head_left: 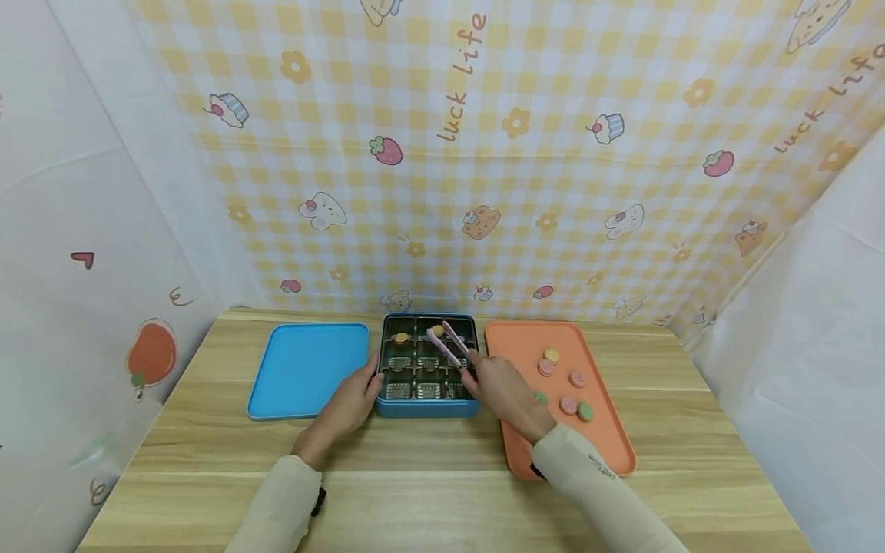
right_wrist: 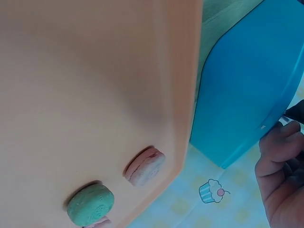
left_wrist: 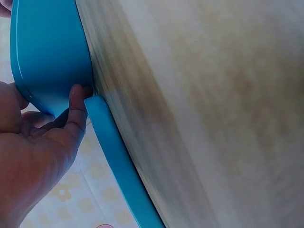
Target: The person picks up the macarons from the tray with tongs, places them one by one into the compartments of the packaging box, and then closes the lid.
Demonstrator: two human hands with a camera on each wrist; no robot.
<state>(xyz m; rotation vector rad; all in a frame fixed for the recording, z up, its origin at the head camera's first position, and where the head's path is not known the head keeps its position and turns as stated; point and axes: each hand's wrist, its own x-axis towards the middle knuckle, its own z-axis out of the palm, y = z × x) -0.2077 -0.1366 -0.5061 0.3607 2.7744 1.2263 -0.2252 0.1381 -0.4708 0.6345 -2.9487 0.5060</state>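
Note:
My left hand (head_left: 355,395) holds the left side of a blue tin box (head_left: 427,408), its thumb at the rim and fingers along the outer wall, as the left wrist view also shows. Inside, the box is split into several compartments by a dark, shiny insert. My right hand (head_left: 503,388) grips pink tongs (head_left: 452,355) that reach over the box from the right. Between the tong tips is a yellow macaron (head_left: 437,331), at the back middle compartment. Another yellow macaron (head_left: 401,337) sits in the back left compartment. Part of the box's right side is hidden behind my right hand.
Right of the box lies an orange tray (head_left: 611,449) with pink macarons (head_left: 568,405), green macarons (head_left: 585,412) and a yellow macaron (head_left: 551,355). On the left, close beside the box, lies a blue lid (head_left: 304,369). A patterned cloth (head_left: 442,253) hangs behind the wooden table (head_left: 415,499).

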